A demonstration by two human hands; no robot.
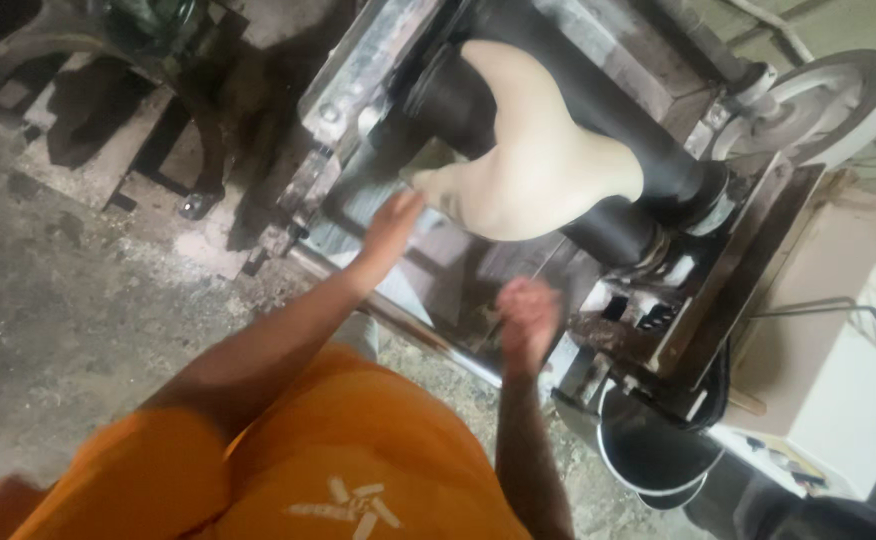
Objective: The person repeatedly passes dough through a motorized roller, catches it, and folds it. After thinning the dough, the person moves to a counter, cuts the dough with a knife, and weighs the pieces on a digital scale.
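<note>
A pale cream sheet of soft material (533, 150) hangs over the black rollers (648, 160) of a large metal machine. My left hand (390, 228) reaches up to the lower left edge of that sheet, fingers touching or just short of it; blur hides the contact. My right hand (528, 318) hovers lower, in front of the machine's frame, blurred, with fingers curled and nothing visible in it. An orange shirt fills the bottom of the view.
A large pulley wheel (818, 100) sits at the machine's right end. A black bucket (653, 450) stands below it, beside a white box (838, 400). Rough concrete floor (68, 290) lies to the left, with wooden slats (108, 140) at the upper left.
</note>
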